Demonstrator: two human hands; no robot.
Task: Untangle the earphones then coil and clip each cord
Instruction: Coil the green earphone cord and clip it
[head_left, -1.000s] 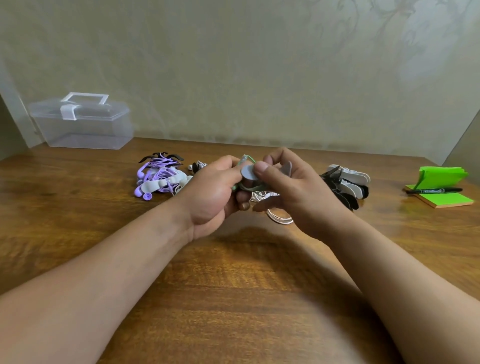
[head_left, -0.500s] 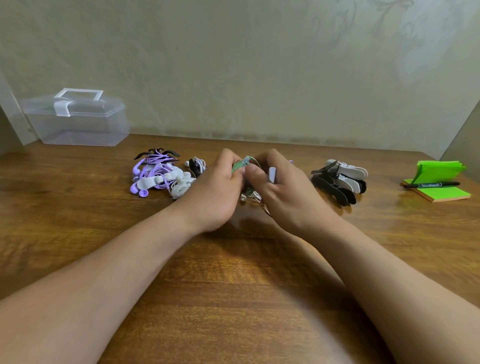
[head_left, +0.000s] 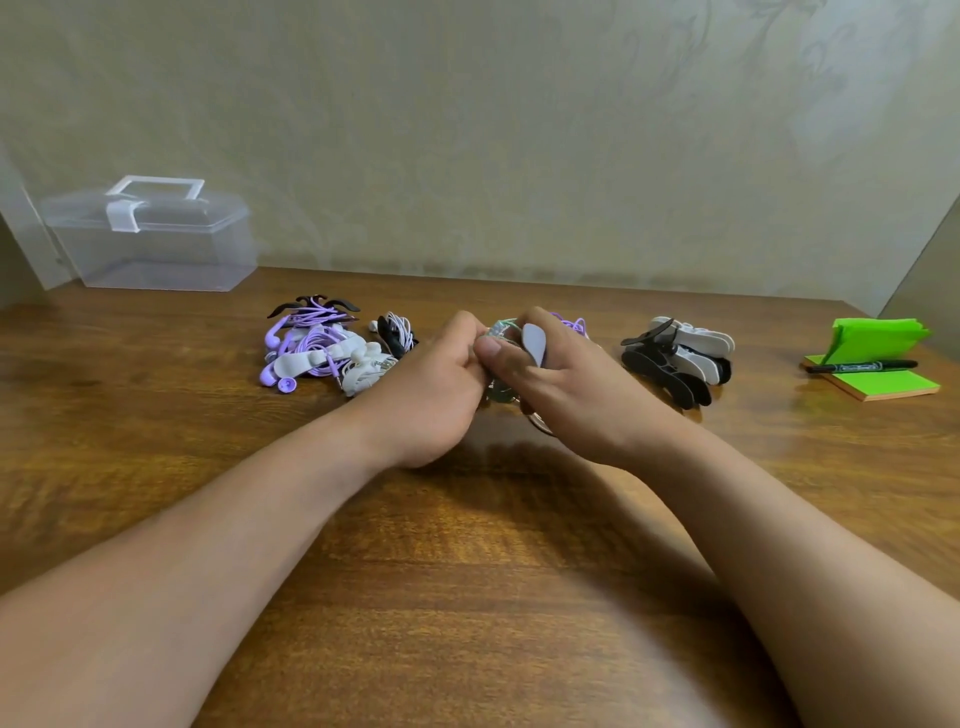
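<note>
Over the table (head_left: 467, 561), the left hand (head_left: 431, 395) grips the green coil (head_left: 500, 329); the right hand (head_left: 576, 400) pinches a grey clip (head_left: 535, 340) against it. If either grip slackens before the clip closes, the coil may spring loose.

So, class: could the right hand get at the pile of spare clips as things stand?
Probably yes: the pile of spare clips lies right of the right hand, with bare table between. But it pinches a grey clip, so it must free up first.
</note>
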